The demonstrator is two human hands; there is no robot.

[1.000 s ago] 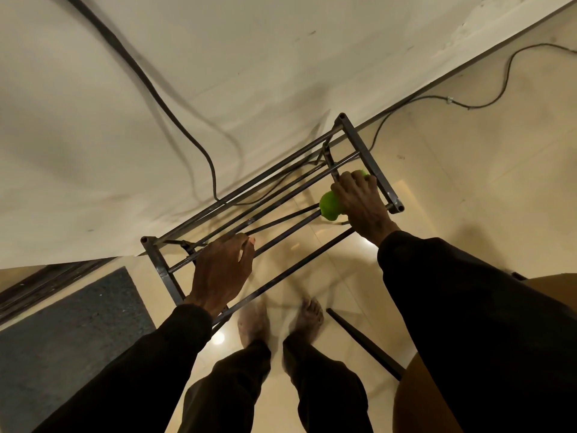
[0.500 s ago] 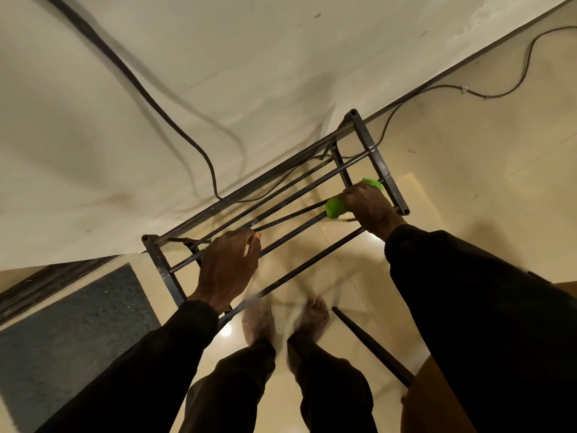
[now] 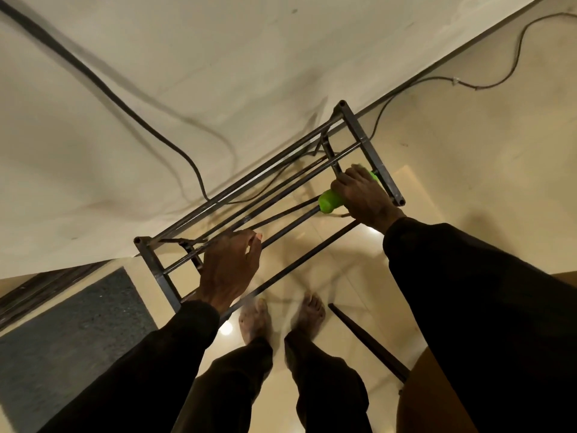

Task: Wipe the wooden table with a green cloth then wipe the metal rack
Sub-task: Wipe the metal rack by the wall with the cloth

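The right grip (image 3: 365, 198) wraps the green cloth (image 3: 329, 202) round a metal rack (image 3: 372, 156) rod, end bar just beyond it; the left grip (image 3: 231, 270) clasps a rod well apart; if that slackens, hard strokes could skid the rack.

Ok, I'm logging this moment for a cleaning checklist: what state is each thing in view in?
metal rack, upright on the floor by the wall.
right hand, curled round the green cloth near the rack's right end.
green cloth, bunched round a rack bar.
left hand, holding a bar near the left end.
cable, hanging down the wall behind the rack.
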